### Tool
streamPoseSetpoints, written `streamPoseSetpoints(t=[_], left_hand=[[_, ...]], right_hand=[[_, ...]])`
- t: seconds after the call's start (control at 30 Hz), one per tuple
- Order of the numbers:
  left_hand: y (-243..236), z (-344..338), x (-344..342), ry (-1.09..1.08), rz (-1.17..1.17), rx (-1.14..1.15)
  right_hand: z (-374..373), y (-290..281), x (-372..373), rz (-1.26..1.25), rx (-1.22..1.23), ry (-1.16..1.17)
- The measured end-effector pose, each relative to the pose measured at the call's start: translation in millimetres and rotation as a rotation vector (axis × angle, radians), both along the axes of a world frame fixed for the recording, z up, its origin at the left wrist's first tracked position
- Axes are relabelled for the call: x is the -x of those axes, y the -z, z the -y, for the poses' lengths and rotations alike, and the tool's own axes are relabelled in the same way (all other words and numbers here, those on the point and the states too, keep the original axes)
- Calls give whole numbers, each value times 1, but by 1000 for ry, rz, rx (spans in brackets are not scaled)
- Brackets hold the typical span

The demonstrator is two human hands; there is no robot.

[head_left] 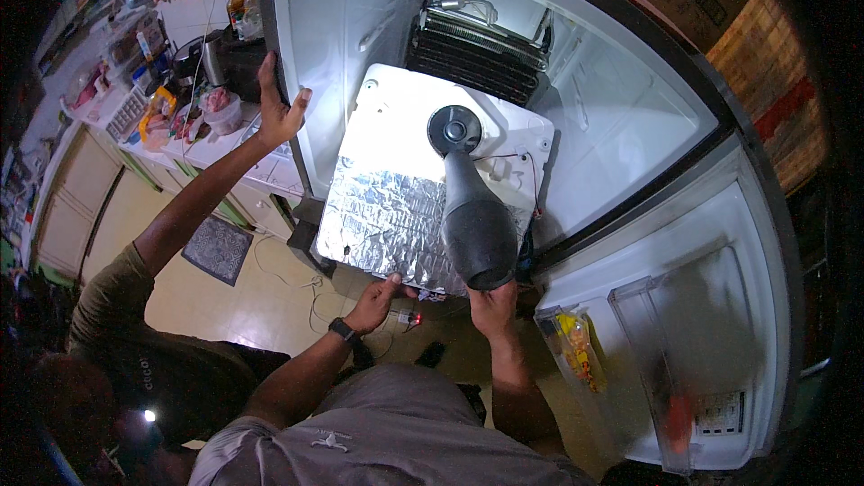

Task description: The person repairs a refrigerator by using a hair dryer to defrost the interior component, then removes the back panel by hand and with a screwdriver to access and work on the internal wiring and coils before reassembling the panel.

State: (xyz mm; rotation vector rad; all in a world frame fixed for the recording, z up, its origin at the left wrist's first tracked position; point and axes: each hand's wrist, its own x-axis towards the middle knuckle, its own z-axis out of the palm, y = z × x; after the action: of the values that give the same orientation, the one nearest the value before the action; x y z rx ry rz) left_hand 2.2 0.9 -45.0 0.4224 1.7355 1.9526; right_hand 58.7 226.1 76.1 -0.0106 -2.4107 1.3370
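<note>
My right hand (491, 304) is closed on a black hair dryer (477, 238) with a round black attachment (454, 130), held over a white panel (396, 108) partly covered in crinkled foil (378, 216). My left hand (373, 304), a watch on its wrist, grips the panel's lower edge, thumb on top. The panel lies tilted within an open refrigerator compartment (612, 126), below black finned coils (477, 45). A thin wire (531, 175) runs along the panel's right side.
A co-worker's hand (279, 112) rests open at the refrigerator's left edge, their body at lower left. The open door (729, 288) with shelves stands at right. A cluttered counter (180, 139) is at left; cords and a mat (216, 249) lie on the floor.
</note>
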Motion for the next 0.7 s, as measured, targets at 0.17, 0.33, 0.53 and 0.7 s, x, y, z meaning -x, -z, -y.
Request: streamPoseSetpoints(t=[0.17, 0.33, 0.53, 0.7], left_hand=[[1, 0, 1, 16, 4, -14], [5, 0, 1, 13, -3, -18], [7, 0, 1, 13, -3, -18], [1, -1, 0, 7, 14, -14]], right_hand=[[-4, 15, 0, -11, 14, 10], [-3, 12, 1, 9, 81, -32], [-2, 11, -1, 0, 24, -14], [-4, 12, -3, -1, 49, -6]])
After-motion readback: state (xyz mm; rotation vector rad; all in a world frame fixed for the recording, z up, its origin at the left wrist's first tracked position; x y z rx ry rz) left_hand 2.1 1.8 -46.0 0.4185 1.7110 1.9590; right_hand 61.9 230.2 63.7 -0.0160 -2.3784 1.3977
